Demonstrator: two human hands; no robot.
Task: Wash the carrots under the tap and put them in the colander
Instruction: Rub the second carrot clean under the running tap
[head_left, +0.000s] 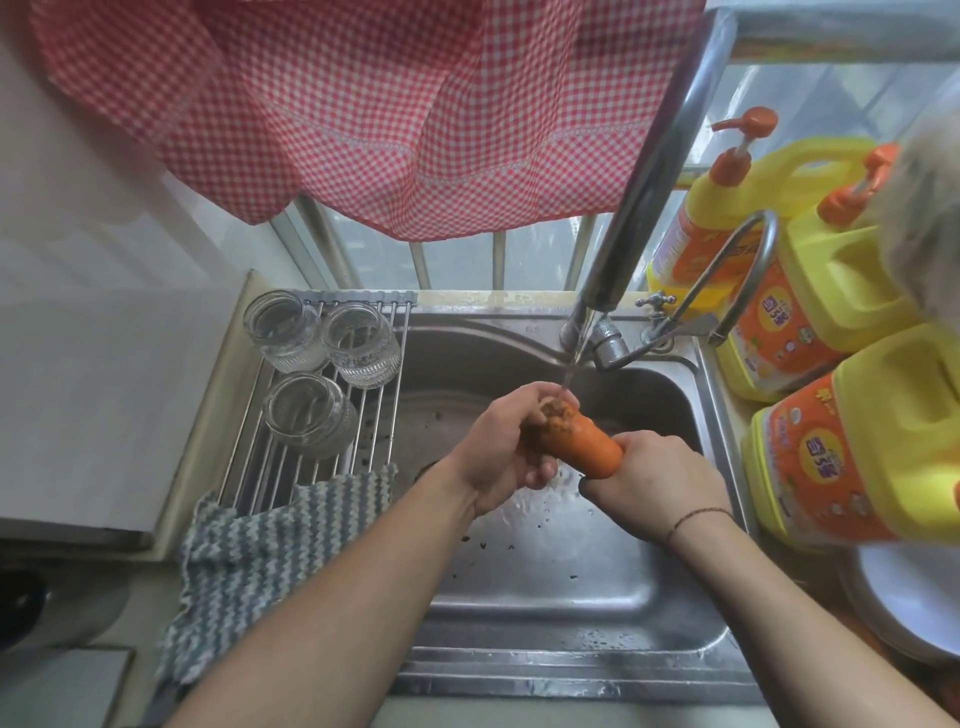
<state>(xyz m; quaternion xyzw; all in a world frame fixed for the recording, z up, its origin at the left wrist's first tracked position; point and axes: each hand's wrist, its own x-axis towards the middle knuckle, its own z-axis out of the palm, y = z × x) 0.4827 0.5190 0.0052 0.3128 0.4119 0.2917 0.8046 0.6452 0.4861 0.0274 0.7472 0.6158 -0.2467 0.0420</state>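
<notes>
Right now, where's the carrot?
In the head view the carrot is mid-frame over the sink, its dirty top under the tap's stream, gripped between the left hand and right hand.

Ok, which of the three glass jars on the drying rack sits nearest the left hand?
The front jar, alone in the row closer to the person, is nearest the left hand. The other two jars stand behind it by the rack's far edge.

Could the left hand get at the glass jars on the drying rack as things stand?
Probably not at once: the left hand grips the top end of the carrot under the tap's stream. The way itself looks free; the three glass jars stand on the rack just to its left, nothing between.
</notes>
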